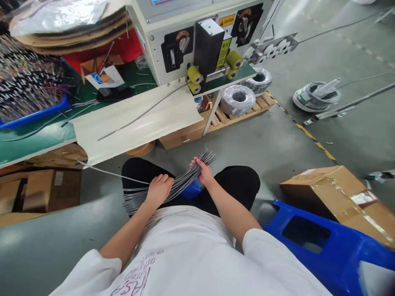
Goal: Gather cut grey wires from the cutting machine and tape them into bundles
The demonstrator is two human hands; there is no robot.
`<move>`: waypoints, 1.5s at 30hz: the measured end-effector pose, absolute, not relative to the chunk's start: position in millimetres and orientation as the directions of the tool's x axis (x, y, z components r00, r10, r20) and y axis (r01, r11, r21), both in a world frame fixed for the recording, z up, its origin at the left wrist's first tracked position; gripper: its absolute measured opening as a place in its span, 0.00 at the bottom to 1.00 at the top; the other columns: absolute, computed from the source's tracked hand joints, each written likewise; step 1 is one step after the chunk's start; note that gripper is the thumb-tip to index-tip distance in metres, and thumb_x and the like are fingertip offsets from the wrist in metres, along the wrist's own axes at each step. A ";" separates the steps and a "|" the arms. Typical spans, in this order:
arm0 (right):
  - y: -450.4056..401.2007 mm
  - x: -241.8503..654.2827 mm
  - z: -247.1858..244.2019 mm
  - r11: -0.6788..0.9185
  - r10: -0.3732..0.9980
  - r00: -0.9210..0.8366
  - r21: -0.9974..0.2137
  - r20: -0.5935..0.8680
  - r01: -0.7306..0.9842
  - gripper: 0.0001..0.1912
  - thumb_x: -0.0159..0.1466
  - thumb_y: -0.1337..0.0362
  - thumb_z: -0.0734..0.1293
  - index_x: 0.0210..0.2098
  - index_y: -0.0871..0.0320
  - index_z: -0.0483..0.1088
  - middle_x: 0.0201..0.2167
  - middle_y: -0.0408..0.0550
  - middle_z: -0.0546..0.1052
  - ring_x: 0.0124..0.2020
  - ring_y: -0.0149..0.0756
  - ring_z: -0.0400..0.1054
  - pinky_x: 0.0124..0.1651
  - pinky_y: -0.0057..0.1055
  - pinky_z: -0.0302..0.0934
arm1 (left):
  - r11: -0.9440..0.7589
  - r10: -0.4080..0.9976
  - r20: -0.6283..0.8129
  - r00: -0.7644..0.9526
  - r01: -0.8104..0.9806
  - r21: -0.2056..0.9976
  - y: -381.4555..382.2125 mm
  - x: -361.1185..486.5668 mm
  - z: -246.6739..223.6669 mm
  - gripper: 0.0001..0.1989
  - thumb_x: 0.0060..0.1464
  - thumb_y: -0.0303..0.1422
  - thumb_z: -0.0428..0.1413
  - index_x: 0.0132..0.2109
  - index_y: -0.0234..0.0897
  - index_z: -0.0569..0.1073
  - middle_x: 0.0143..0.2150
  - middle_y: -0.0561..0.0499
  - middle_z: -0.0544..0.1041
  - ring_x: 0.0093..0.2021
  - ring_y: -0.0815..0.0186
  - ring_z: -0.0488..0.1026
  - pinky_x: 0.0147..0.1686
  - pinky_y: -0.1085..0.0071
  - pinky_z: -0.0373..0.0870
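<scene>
Across the lap, head view: grey wire bundle lies over black trousers, both hands on it. Right hand wrapped round it near the right end, narrow grip. Left hand rests over the left half, fingers curled on top (one strand sticks out left, toward the cream sheet); can't tell how tight. Beyond, a single wire runs from yellow rollers on the machine down across the sheet. Grey coils sit on a pallet.
</scene>
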State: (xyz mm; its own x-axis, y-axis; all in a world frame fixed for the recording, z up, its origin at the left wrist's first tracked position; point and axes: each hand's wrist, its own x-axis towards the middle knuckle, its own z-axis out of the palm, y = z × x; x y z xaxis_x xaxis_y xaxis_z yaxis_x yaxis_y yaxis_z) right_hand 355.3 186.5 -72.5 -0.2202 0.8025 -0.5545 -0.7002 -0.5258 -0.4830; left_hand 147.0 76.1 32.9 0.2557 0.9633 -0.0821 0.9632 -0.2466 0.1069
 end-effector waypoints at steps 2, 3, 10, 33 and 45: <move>185.4 355.2 -71.7 -0.513 0.803 -0.196 -0.487 -0.563 -0.707 0.13 0.56 0.64 0.74 0.40 0.59 0.74 0.30 0.45 0.81 0.33 0.37 0.77 0.39 0.33 0.72 | -0.224 0.969 -0.078 0.233 0.968 0.110 73.2 135.1 36.5 0.15 0.66 0.38 0.44 0.50 0.42 0.73 0.41 0.46 0.74 0.45 0.60 0.69 0.45 0.64 0.63; 184.7 355.2 -71.1 -0.507 0.805 -0.187 -0.490 -0.563 -0.709 0.13 0.56 0.64 0.74 0.40 0.59 0.74 0.30 0.46 0.80 0.33 0.37 0.77 0.39 0.33 0.72 | -0.204 0.975 -0.066 0.211 0.974 0.099 69.2 125.4 38.6 0.16 0.66 0.39 0.45 0.52 0.41 0.73 0.42 0.46 0.74 0.45 0.59 0.69 0.45 0.64 0.63; 186.8 355.1 -69.3 -0.505 0.811 -0.208 -0.473 -0.547 -0.722 0.12 0.56 0.63 0.74 0.38 0.60 0.74 0.27 0.44 0.79 0.31 0.36 0.77 0.38 0.32 0.71 | -0.034 0.999 0.039 0.031 0.997 0.071 41.5 22.5 25.1 0.22 0.63 0.44 0.43 0.51 0.35 0.72 0.44 0.43 0.76 0.43 0.55 0.72 0.48 0.60 0.65; 186.0 356.2 -76.5 -0.501 0.812 -0.208 -0.469 -0.545 -0.728 0.14 0.52 0.61 0.76 0.35 0.59 0.74 0.26 0.43 0.78 0.31 0.36 0.76 0.36 0.32 0.71 | -0.364 0.773 0.549 0.317 0.931 -0.025 157.4 104.3 109.4 0.20 0.56 0.35 0.56 0.55 0.41 0.72 0.51 0.42 0.73 0.57 0.52 0.68 0.60 0.54 0.63; 184.2 357.7 -72.5 -0.505 0.816 -0.206 -0.491 -0.540 -0.710 0.14 0.52 0.61 0.77 0.36 0.59 0.75 0.26 0.42 0.77 0.31 0.35 0.76 0.38 0.31 0.71 | -0.097 0.909 0.406 0.098 0.995 -0.022 206.8 102.9 141.3 0.38 0.59 0.45 0.52 0.70 0.37 0.50 0.61 0.33 0.63 0.63 0.43 0.59 0.57 0.51 0.63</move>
State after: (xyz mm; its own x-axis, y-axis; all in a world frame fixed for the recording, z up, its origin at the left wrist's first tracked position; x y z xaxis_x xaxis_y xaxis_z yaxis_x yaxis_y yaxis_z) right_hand 357.7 184.2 -72.5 -0.2064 0.8160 -0.5400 -0.7102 -0.5046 -0.4910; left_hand 102.9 206.8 141.3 0.0980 0.9086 0.4060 0.9950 -0.0973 -0.0223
